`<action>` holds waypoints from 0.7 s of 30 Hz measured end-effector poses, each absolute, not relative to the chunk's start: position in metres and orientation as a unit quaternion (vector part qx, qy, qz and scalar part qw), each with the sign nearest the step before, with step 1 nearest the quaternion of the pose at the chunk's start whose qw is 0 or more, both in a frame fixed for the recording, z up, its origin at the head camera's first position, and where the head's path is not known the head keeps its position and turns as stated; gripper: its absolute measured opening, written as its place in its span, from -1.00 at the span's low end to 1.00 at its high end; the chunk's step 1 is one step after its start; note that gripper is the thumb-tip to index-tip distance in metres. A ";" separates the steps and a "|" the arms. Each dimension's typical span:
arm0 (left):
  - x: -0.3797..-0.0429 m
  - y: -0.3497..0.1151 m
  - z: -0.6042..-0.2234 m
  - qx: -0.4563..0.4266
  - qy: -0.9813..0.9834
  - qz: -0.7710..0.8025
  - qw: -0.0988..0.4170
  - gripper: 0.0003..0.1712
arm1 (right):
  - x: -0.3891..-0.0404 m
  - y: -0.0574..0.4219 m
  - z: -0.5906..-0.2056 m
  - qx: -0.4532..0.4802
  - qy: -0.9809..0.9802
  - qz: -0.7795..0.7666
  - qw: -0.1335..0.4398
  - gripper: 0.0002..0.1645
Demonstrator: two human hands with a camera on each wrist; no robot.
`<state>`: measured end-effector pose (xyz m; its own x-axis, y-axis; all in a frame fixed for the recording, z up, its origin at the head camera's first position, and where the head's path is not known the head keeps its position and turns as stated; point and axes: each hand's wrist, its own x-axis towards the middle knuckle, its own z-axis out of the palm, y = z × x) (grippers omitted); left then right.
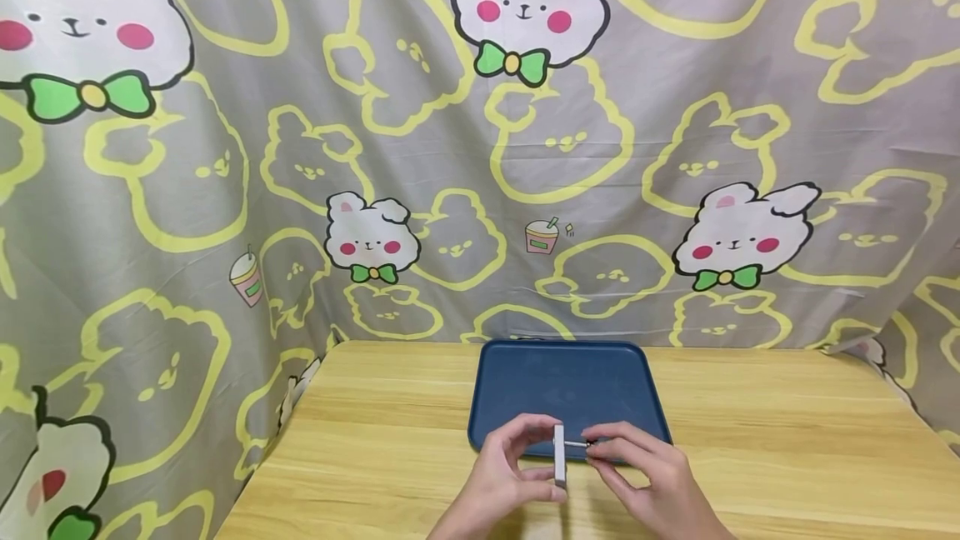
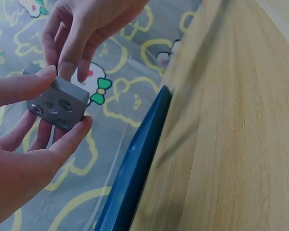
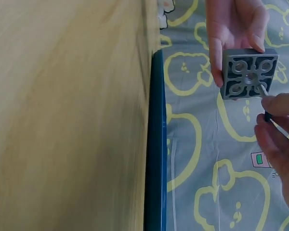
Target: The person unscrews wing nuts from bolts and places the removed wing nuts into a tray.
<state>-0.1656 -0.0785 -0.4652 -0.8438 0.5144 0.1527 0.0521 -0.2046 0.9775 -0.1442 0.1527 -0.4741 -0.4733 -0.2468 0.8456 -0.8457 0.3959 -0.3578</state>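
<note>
My left hand (image 1: pixel 504 473) grips a grey square metal plate (image 1: pixel 559 458) by its edges and holds it upright above the tray's front edge. In the right wrist view, the plate's ribbed face (image 3: pixel 250 78) shows a central hole and a round hole near each corner. My right hand (image 1: pixel 651 470) pinches a thin bolt-like metal rod (image 1: pixel 575 443) with a dark part near the fingertips. Its tip meets a lower corner hole of the plate. From the left wrist view, the plate's smooth face (image 2: pixel 53 118) shows several holes, one with something shiny inside.
A blue tray (image 1: pixel 562 382) lies on the wooden table (image 1: pixel 360 432), behind and below my hands. Grey patterned cloth (image 1: pixel 450 148) hangs behind the table and along its sides.
</note>
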 end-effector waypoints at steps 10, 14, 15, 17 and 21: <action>-0.166 -0.078 -0.467 0.250 0.614 0.736 0.134 -0.23 | -0.138 0.156 -0.455 0.099 -0.757 0.644 0.049 -0.71; -0.166 -0.076 -0.467 0.260 0.612 0.735 0.129 -0.22 | -0.144 0.163 -0.455 0.051 -0.708 0.703 -0.056 -0.51; -0.166 -0.076 -0.467 0.262 0.613 0.734 0.129 -0.22 | -0.145 0.165 -0.456 0.051 -0.698 0.711 -0.075 -0.49; -0.165 -0.075 -0.467 0.267 0.614 0.731 0.128 -0.22 | -0.146 0.167 -0.459 0.050 -0.680 0.724 -0.107 -0.48; -0.165 -0.075 -0.466 0.272 0.620 0.725 0.130 -0.23 | -0.147 0.169 -0.461 0.053 -0.659 0.737 -0.141 -0.52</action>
